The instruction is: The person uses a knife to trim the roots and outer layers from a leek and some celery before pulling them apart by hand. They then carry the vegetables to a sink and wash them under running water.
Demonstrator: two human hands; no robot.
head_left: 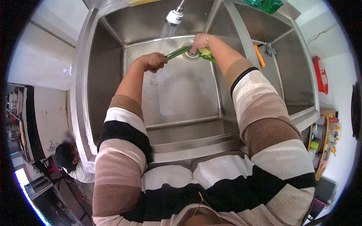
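Observation:
Over the large metal sink basin (181, 98), my left hand (152, 61) is closed on one end of a long green vegetable (179, 52). My right hand (200, 42) is closed round the same vegetable farther right, above the drain (191, 55). Pale yellow-green and green leafy parts hang out beyond my right fingers. Water runs from the white shower-type tap head (174, 17) and falls near the vegetable, between my hands.
A second basin (298, 86) on the right holds an orange-handled tool (259, 56) and a grey scrubber (270, 49). A red plastic item (320, 75) hangs on the right wall. Another person (71, 162) is low at the left. Green bottles (272, 5) stand at the top right.

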